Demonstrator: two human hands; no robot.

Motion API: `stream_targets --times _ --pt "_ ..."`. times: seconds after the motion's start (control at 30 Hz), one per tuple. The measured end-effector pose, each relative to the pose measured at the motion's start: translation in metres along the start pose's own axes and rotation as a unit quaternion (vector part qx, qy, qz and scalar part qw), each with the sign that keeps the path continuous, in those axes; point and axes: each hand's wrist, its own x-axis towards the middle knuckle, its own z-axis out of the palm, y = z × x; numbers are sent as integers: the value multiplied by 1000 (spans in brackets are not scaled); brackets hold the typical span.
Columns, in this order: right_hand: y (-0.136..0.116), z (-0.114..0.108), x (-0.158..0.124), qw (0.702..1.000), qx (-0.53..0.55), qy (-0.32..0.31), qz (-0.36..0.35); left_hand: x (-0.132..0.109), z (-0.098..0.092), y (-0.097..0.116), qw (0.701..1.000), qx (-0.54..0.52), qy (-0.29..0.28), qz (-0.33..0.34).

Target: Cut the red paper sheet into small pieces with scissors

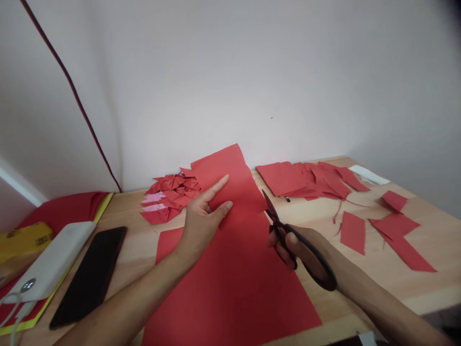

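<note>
**Red paper (241, 185) and scissors (275, 221)**

Lower centre: large red sheet (237, 288), flat. Right of centre: right hand (319, 239), fingers curled around the scissor handles, blades at the paper's right edge. Centre: left hand (200, 218) gripping the smooth, raised paper, thumb and forefinger spread; probably light, easily creased, best pinched near an edge.

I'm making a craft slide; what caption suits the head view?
Left hand holding red paper, right hand holding black scissors at the paper's edge, above a wooden table.

Plain red paper (243, 192) (scissors (276, 224) black).
</note>
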Motion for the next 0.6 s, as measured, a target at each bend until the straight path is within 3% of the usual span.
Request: stream_targets --times 0.5,0.6 --pt "-7 9 1 982 99 53 150 -1 0 1 1000 2 -2 -17" --pt "-3 10 2 979 124 56 153 0 0 1 1000 6 -3 -22"
